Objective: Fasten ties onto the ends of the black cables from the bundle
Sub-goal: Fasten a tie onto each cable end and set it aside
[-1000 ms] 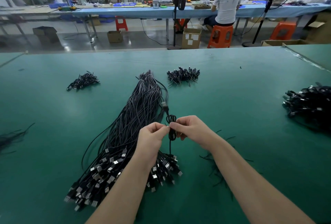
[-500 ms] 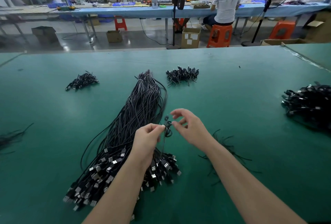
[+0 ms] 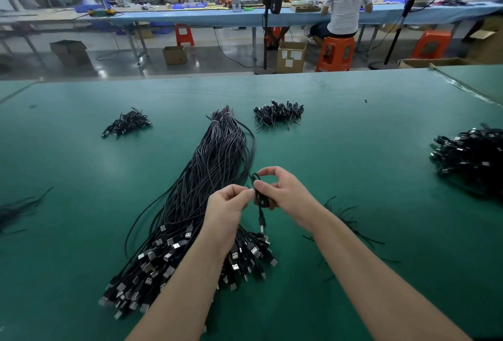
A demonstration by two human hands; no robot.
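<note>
One large bundle of long black cables with silver USB plugs point(image 3: 206, 191) lay at centre of green table point(image 3: 367, 144). Three smaller heaps of coiled black cables: one at 11 o'clock point(image 3: 126, 124), one at 12 o'clock point(image 3: 277, 114), one at 3 o'clock point(image 3: 471, 158). Two scatters of loose thin black ties: one at 9 o'clock point(image 3: 19, 208), one at 4 o'clock point(image 3: 345, 221). Two bare hands, left point(image 3: 228, 211) and right point(image 3: 283, 193), shared one small coiled black cable point(image 3: 261, 199). Plugs in bundle too many to count.
</note>
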